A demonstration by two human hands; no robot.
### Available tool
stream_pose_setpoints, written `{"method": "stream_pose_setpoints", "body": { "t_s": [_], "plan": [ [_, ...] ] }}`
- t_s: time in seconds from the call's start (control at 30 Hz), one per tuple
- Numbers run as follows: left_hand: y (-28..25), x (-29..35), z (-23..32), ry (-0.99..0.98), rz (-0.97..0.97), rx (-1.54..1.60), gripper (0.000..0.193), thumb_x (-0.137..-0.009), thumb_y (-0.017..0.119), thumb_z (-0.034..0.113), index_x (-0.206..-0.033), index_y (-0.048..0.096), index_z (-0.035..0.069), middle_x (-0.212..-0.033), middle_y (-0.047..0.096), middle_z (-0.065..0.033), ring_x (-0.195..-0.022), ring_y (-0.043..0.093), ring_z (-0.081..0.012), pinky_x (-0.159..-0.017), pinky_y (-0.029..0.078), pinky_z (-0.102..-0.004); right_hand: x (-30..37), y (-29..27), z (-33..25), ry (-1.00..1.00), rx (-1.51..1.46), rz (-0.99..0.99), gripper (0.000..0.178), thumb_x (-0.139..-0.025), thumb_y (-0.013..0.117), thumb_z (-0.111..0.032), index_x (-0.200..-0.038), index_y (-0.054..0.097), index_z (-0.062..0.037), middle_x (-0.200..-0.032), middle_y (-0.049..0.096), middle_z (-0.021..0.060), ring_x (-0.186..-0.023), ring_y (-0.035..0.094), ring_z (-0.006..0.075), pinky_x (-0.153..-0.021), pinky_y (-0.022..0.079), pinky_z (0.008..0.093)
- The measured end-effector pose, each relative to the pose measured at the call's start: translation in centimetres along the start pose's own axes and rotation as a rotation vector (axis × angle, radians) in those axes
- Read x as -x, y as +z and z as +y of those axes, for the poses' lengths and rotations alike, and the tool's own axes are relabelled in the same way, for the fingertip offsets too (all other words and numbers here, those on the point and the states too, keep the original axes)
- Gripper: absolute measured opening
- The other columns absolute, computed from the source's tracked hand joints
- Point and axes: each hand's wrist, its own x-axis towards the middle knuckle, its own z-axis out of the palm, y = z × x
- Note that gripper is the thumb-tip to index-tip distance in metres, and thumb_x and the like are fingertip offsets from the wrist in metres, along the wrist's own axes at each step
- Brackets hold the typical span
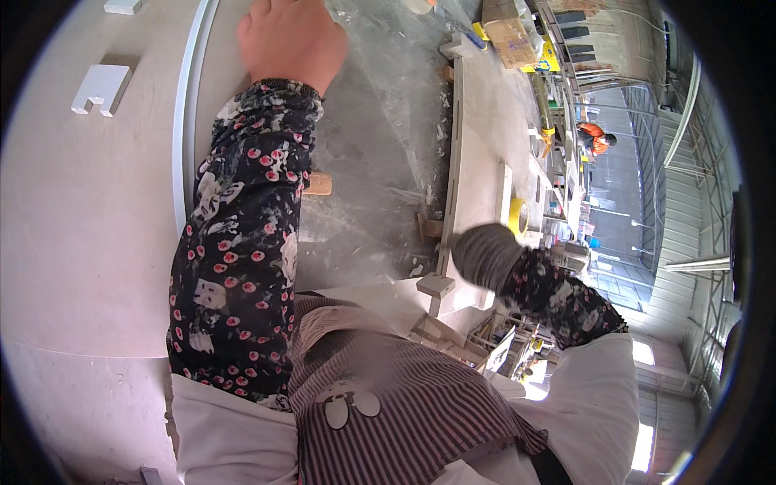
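My left hand [293, 44] is bare and reaches to the upper edge of the view, beside the pale edge strip [184, 121] of a large light board [89, 226]. Its fingers look curled inward, but their tips are out of sight, so anything in them is hidden. On the right, my right hand [485, 255] wears a dark grey glove and is smeared by motion. It is nearest to a roll of yellow tape [518, 217] and the long pale bench [481, 145]. A small white notched block [102, 87] lies on the board at the left.
Dusty grey floor [372, 129] lies between board and bench, with a wooden piece [319, 183] by my left sleeve. A squared block [436, 285] juts out near my right hand. A cardboard box [509, 32] stands at the far end. A person in orange [596, 138] is in the distance.
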Motion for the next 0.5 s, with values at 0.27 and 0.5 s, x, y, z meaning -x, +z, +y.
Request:
{"method": "stream_pose_setpoints", "body": {
  "t_s": [0.27,0.5],
  "plan": [
    [-0.6,-0.3,1.5,0.126,-0.081,-0.016,0.016,-0.081,0.061,0.021,-0.091,0.066,0.009,-0.095,0.065,-0.0106,-0.093,0.06,-0.0353,-0.081,0.048,-0.0468,0.3,2.1,0.9,-0.036,-0.074,0.151,0.014,-0.079,0.058,-0.011,-0.085,0.067,-0.0016,-0.067,0.066,0.0172,-0.064,0.068,0.0311,-0.054,0.052,0.0438],
    [-4.3,11.1,10.4,0.731,-1.304,0.43,0.036,-0.076,0.069,0.03,-0.095,0.058,0.001,-0.092,0.064,-0.019,-0.089,0.063,-0.0389,-0.077,0.051,-0.049,4.2,5.5,2.8,-0.014,-0.445,0.926,0.012,-0.092,0.054,-0.011,-0.098,0.057,-0.0011,-0.073,0.061,0.0155,-0.065,0.065,0.0323,-0.056,0.05,0.0416]
  ]
}}
